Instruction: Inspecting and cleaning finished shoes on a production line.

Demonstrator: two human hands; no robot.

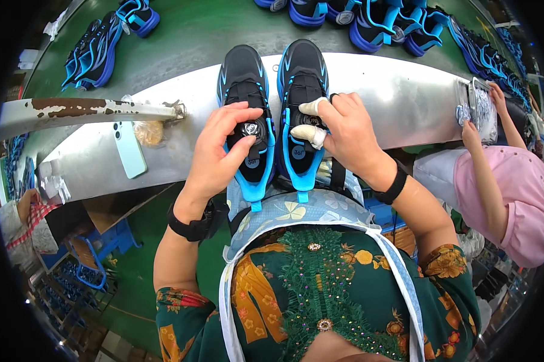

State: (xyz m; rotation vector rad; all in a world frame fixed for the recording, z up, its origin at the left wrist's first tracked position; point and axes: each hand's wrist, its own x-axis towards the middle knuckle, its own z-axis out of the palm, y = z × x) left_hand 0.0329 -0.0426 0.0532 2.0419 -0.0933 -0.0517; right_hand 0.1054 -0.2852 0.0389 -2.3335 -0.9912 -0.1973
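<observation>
Two black sneakers with bright blue trim stand side by side on the metal bench, toes pointing away from me: the left shoe point(240, 67) and the right shoe point(302, 60). On the left shoe's tongue is a round lacing dial point(250, 129), with the thumb and fingers of my left hand point(220, 142) around it. My right hand point(350, 130) holds the right shoe's dial point(311, 119) between thumb and index finger, both covered with pale finger cots. The dial is partly hidden by these fingers. Blue heel loops hang over the bench edge toward my apron.
A pale green phone point(129, 151) lies on the metal bench point(393, 90) at left, near a chipped white metal bar point(91, 110). More sneakers point(374, 24) stand on the green surface beyond. At right, a co-worker in pink point(495, 187) handles a metal tray point(482, 108).
</observation>
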